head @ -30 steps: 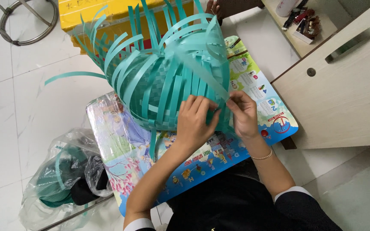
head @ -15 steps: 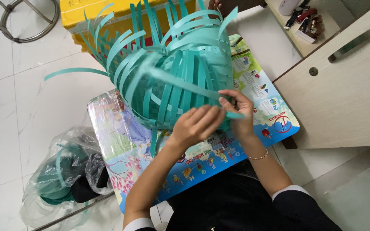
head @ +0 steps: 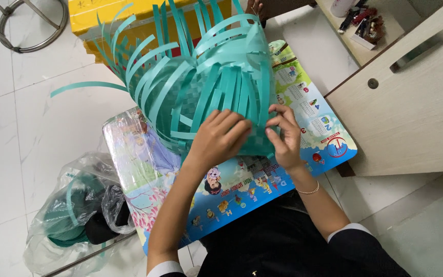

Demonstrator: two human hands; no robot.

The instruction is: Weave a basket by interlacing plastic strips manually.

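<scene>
Both hands, left (head: 220, 137) and right (head: 282, 134), grip clamped on basket (head: 216, 87) strips; loose strips may spring, unravelling weave.

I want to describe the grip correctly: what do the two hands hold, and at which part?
Both hands, left and right, grip the half-woven teal strip basket at its near woven edge.

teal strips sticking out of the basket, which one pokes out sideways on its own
The long teal strip curving out left over the white floor; the other loose strips stand up along the top.
</scene>
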